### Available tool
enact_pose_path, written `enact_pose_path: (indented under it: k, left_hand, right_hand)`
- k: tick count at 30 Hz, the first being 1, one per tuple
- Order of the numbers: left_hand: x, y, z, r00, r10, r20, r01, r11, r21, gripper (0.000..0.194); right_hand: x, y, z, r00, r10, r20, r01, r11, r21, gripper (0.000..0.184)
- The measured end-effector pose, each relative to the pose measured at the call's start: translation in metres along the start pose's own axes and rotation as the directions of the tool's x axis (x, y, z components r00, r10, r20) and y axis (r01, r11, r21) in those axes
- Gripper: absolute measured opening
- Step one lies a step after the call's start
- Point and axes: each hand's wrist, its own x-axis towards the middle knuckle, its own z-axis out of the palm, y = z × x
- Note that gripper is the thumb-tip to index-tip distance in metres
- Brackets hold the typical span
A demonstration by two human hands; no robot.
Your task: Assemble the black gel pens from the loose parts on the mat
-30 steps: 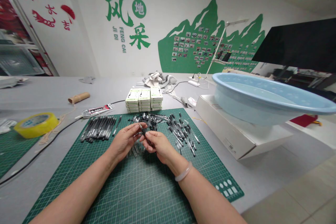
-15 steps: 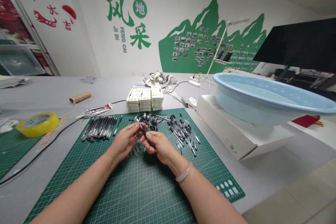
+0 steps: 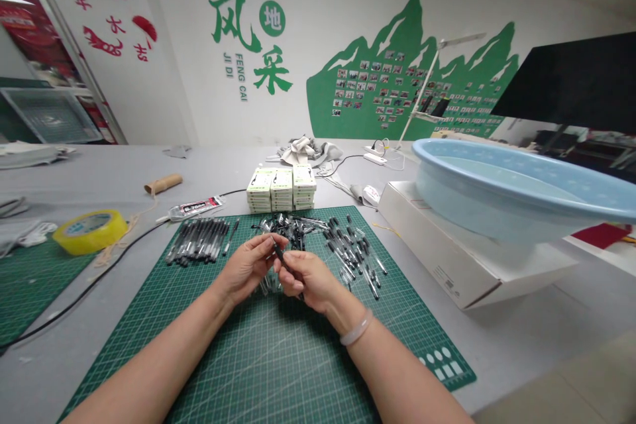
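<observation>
Pens (image 3: 201, 238) on mat (image 3: 258, 358), stacked boxes (image 3: 281, 191) behind, basin (image 3: 472, 209) to the right.

A wide, light-blue plastic basin (image 3: 462, 215) rests on a white cardboard box (image 3: 442, 257) at the right of the grey tabletop (image 3: 527, 331). At the left lies a yellow roll of adhesive tape (image 3: 94, 243), with a brown cylinder (image 3: 163, 183) farther back. Crumpled beige-and-grey cloth (image 3: 302, 150) sits at the far edge, left of a white power strip (image 3: 374, 159). Beyond, a green mountain-shaped mural (image 3: 330, 89) bearing small photos covers part of the white wall (image 3: 199, 106); a large black screen (image 3: 571, 79) stands far right.
</observation>
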Motion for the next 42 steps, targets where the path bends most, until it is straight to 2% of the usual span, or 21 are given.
enact_pose_path:
  k: [3, 6, 9, 17, 21, 28, 38, 42]
  left_hand:
    - [-0.002, 0.0, 0.004, 1.0, 0.023, 0.008, -0.023, 1.0, -0.02, 0.028]
    - [0.0, -0.002, 0.004, 0.998, 0.055, -0.013, -0.055, 0.998, -0.021, 0.019]
    - [0.002, -0.005, 0.001, 0.998, 0.051, -0.026, -0.051, 0.999, -0.004, 0.013]
    - [0.0, -0.005, -0.002, 1.0, 0.009, 0.018, -0.009, 1.0, -0.004, 0.02]
    - [-0.001, -0.003, 0.001, 0.999, -0.001, 0.046, 0.003, 0.999, -0.042, 0.028]
    - [0.003, -0.007, 0.0, 0.997, 0.069, -0.047, -0.07, 0.997, -0.032, 0.014]
    - [0.001, -0.01, -0.001, 0.999, 0.035, -0.03, -0.037, 0.997, -0.07, 0.019]
    - [0.0, -0.006, -0.001, 0.999, 0.026, 0.026, -0.026, 0.999, -0.02, 0.021]
  right_hand:
    - [0.001, 0.002, 0.0, 0.998, -0.056, -0.029, 0.056, 0.998, -0.01, 0.031]
    - [0.003, 0.005, -0.002, 0.995, -0.083, -0.055, 0.08, 0.996, -0.05, 0.032]
    - [0.003, 0.006, -0.002, 0.996, -0.073, -0.056, 0.069, 0.995, -0.068, 0.032]
    - [0.004, 0.006, -0.004, 1.0, -0.028, -0.002, 0.028, 1.0, 0.012, 0.03]
    - [0.005, 0.006, -0.004, 0.997, -0.065, -0.03, 0.065, 0.998, 0.007, 0.031]
    - [0.005, 0.007, -0.004, 0.994, -0.092, -0.061, 0.087, 0.993, -0.076, 0.032]
    - [0.004, 0.006, -0.003, 1.0, -0.022, -0.005, 0.022, 0.999, 0.024, 0.029]
    - [0.003, 0.005, -0.001, 0.999, -0.043, -0.005, 0.043, 0.999, 0.011, 0.029]
